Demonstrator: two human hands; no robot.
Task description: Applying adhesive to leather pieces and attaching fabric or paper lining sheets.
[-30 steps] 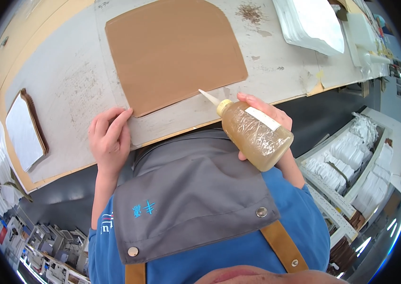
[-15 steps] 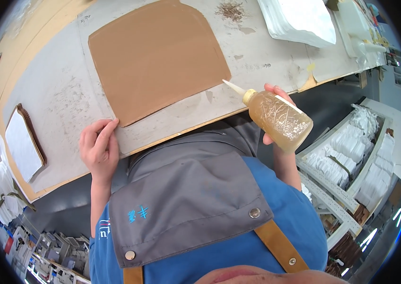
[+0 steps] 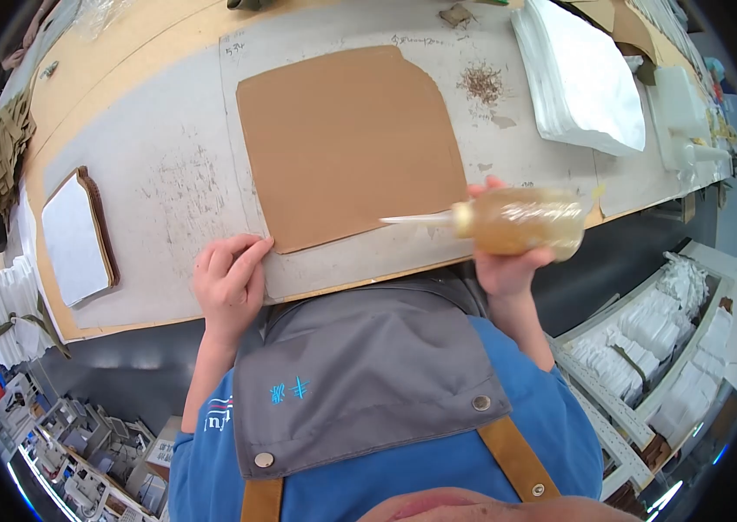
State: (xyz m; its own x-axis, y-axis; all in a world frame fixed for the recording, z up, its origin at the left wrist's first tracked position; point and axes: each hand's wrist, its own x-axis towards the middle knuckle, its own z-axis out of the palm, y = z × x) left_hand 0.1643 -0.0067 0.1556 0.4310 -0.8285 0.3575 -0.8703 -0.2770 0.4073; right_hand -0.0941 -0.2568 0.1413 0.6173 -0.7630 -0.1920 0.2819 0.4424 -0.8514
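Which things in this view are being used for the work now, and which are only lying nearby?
Apparently in use:
bottle, held in the right hand
brown sheet, left hand at its corner

Seemingly just lying about:
white stack at the right
white-topped pile at the left
brown crumbs

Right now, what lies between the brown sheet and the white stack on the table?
The head view shows a patch of brown flecks between the brown sheet and the white stack, with a greyish stain below it.
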